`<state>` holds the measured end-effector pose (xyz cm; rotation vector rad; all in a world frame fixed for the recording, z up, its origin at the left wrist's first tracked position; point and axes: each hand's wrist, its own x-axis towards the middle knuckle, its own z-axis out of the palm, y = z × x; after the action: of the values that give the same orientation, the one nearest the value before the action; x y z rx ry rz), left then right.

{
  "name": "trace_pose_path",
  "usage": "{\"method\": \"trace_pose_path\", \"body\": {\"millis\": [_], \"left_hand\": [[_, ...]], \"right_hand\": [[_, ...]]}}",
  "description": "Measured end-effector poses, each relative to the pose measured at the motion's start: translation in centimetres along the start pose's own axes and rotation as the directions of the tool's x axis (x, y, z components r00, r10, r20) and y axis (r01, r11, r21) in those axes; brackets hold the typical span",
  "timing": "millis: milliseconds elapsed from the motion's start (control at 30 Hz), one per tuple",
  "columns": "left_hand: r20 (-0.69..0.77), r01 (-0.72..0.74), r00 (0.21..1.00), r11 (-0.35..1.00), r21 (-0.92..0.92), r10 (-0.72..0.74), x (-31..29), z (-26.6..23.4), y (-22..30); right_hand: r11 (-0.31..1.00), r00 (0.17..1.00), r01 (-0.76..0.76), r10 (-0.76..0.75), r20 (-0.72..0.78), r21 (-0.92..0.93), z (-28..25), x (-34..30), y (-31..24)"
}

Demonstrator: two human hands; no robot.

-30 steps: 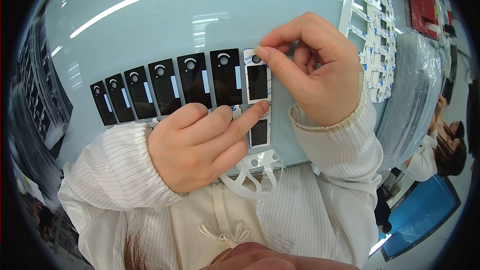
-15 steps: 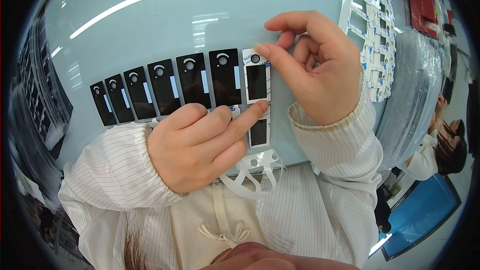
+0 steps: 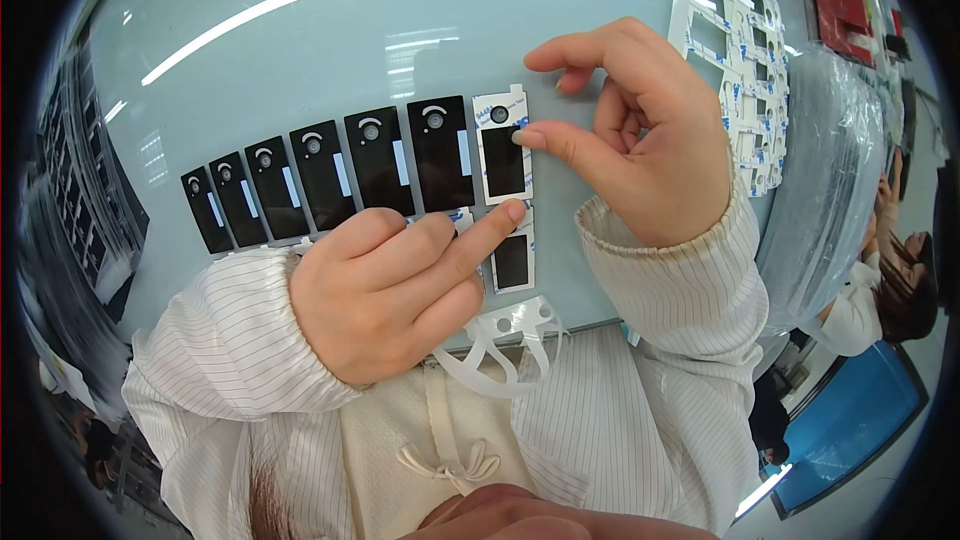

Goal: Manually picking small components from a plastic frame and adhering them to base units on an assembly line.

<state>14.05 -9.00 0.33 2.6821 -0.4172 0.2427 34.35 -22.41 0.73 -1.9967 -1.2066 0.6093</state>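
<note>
On the table [image 3: 250, 110], six black panels [image 3: 375, 175] stand in one slanting row, each with one round lens and one pale strip. At the row's right end lies a single white-framed panel [image 3: 503, 168], one white tab [image 3: 516, 89] jutting from its top edge. A second, lower panel [image 3: 511, 265], also white-framed, lies just below it.

The left hand [image 3: 390, 295] lies palm down, its index fingertip at the seam between these two; whether anything is under its curled fingers, I cannot tell. The right hand [image 3: 650, 135] has thumb and index finger spread well apart with nothing between them, the thumb tip over the upper panel's right edge; contact is unclear. One white cut-out sheet [image 3: 520, 319] hangs at the table's near edge.
</note>
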Motion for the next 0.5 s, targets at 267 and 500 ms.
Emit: {"method": "trace_pose_path", "body": {"millis": [267, 500], "left_hand": [[-0.004, -0.013, 1.000, 1.000, 0.010, 0.013, 0.0, -0.4, 0.1], [0.014, -0.010, 1.000, 1.000, 0.003, 0.010, 0.2, -0.6, 0.0]], "right_hand": [[0.998, 0.994, 0.063, -0.062, 0.094, -0.010, -0.9, -0.1, -0.3], [0.998, 1.000, -0.006, 0.005, 0.009, 0.058, -1.2, 0.2, -0.4]]}}
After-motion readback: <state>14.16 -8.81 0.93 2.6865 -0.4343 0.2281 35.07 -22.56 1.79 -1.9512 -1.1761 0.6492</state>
